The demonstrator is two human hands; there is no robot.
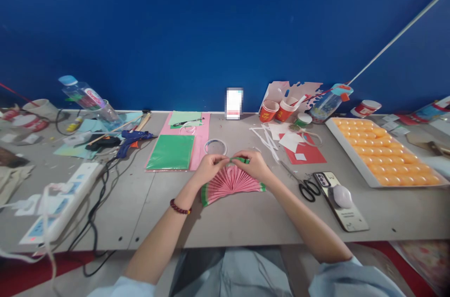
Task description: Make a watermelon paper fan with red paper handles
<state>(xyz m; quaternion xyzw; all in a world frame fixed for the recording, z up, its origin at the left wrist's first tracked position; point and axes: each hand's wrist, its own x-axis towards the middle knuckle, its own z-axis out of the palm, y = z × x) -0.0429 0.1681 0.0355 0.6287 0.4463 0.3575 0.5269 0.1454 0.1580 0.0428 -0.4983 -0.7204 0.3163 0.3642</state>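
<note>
A grey desk runs across the scene against a plain blue wall, a seam and small dark holes showing in its top. The pink pleated fan, edged in green, lies at the middle of the desk's near part. The left hand and right hand meet at its far edge, the fingers of each pinched together on the paper; exactly which folds they grip is hidden. Behind them, the tape roll is partly covered. At the far side, an upright screen is pixelated beyond reading. The power strip stands left, scissors right. Clutter at the far left is blurred and cut off by the frame; so are items beyond the tray of orange balls.
</note>
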